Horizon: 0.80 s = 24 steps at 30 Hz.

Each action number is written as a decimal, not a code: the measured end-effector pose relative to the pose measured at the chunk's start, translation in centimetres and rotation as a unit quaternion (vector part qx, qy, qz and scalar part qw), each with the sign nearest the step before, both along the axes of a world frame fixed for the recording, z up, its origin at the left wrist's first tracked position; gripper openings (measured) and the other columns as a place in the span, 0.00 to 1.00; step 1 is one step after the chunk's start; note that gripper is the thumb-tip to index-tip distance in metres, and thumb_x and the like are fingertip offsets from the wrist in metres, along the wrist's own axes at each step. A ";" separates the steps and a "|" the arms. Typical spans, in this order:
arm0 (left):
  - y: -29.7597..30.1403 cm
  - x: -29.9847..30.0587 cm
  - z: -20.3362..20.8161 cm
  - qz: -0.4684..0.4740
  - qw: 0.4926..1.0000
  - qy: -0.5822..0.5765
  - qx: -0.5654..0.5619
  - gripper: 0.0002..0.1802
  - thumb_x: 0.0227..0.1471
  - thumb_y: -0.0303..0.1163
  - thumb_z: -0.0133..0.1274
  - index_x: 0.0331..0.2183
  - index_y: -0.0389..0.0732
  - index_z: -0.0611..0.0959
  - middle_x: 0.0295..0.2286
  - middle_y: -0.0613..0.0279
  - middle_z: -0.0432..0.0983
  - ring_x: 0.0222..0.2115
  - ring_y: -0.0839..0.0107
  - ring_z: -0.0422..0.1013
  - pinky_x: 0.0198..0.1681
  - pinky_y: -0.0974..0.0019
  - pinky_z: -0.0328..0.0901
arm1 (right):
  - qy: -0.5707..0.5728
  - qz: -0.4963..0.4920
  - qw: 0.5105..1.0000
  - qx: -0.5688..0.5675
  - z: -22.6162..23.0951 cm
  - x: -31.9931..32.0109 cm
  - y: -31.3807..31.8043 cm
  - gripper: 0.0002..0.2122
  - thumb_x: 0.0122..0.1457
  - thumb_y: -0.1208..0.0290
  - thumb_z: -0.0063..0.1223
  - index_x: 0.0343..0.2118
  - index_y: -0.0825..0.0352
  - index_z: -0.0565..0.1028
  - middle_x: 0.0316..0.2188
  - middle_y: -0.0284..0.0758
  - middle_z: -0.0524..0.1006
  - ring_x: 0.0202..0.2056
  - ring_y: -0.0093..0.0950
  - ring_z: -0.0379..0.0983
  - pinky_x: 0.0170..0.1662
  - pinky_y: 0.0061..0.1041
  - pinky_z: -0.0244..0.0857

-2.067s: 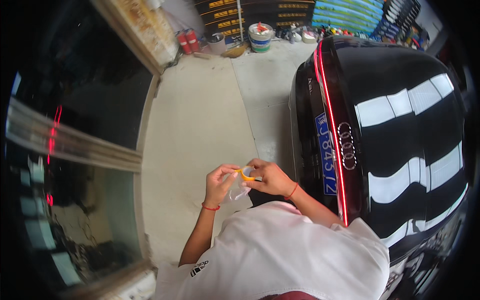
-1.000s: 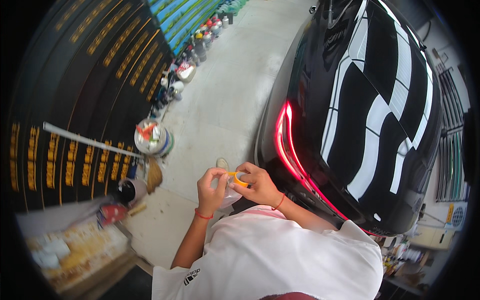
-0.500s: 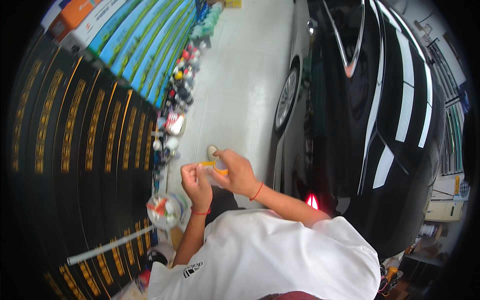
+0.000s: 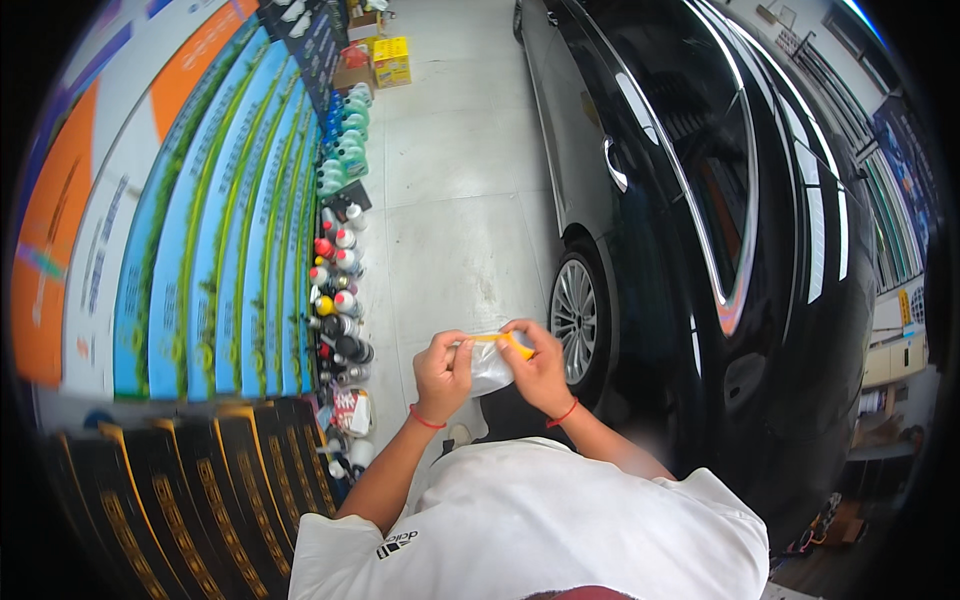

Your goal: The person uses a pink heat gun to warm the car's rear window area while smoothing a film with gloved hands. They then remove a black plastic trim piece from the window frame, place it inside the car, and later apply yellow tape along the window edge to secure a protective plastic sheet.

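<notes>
In front of my chest I hold a roll of yellow tape (image 4: 519,347) with thin clear film (image 4: 489,370) hanging from it, which looks like pre-taped masking film. My left hand (image 4: 441,378) pinches the free end of the yellow strip between thumb and fingers. The roll sits in my right hand (image 4: 540,372), thumb on top and fingers curled round it. A short length of strip runs straight between the two hands. Beyond my right hand is the rear wheel (image 4: 575,315) of a black car (image 4: 680,300), not touched by me.
Tall blue-and-green boxes (image 4: 215,300) and black boxes with gold marks (image 4: 170,500) line the left. Along their foot stand several bottles (image 4: 345,260). A yellow carton (image 4: 392,62) sits far ahead on the pale floor (image 4: 450,200). The car flanks my right side.
I have moved forward along the car, toward its rear wheel. My hands have drawn apart, the right one moving right with the roll, and more strip and film show between them.
</notes>
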<state>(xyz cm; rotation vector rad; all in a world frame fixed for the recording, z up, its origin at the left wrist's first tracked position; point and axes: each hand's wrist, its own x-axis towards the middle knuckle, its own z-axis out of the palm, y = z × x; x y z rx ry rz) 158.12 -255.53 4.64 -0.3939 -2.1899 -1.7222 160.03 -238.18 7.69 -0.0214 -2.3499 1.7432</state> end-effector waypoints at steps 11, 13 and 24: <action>8.6 -45.8 0.1 -0.059 0.998 0.002 0.015 0.02 0.61 0.23 0.59 0.37 0.35 0.82 0.27 0.61 0.78 0.27 0.76 0.72 0.34 0.69 0.68 | 0.017 -0.027 0.998 0.058 -0.5 -43.2 9.5 0.09 0.61 0.71 0.66 0.38 0.70 0.77 0.30 0.39 0.78 0.28 0.30 0.74 0.34 0.29 0.67; 8.6 -53.7 1.9 -0.078 0.997 -0.010 0.002 0.03 0.63 0.23 0.57 0.38 0.34 0.80 0.35 0.59 0.80 0.36 0.73 0.75 0.44 0.66 0.69 | 0.023 -0.013 1.000 0.012 1.4 -49.6 9.3 0.09 0.61 0.71 0.66 0.38 0.70 0.77 0.31 0.39 0.79 0.30 0.30 0.75 0.35 0.28 0.68; 17.4 -90.4 3.2 -0.306 0.924 -0.104 0.203 0.03 0.64 0.19 0.55 0.38 0.35 0.77 0.38 0.57 0.78 0.37 0.75 0.73 0.45 0.70 0.69 | 0.120 -0.164 0.978 0.054 2.0 -83.0 16.4 0.03 0.60 0.79 0.63 0.34 0.71 0.79 0.33 0.40 0.81 0.35 0.34 0.79 0.40 0.27 0.71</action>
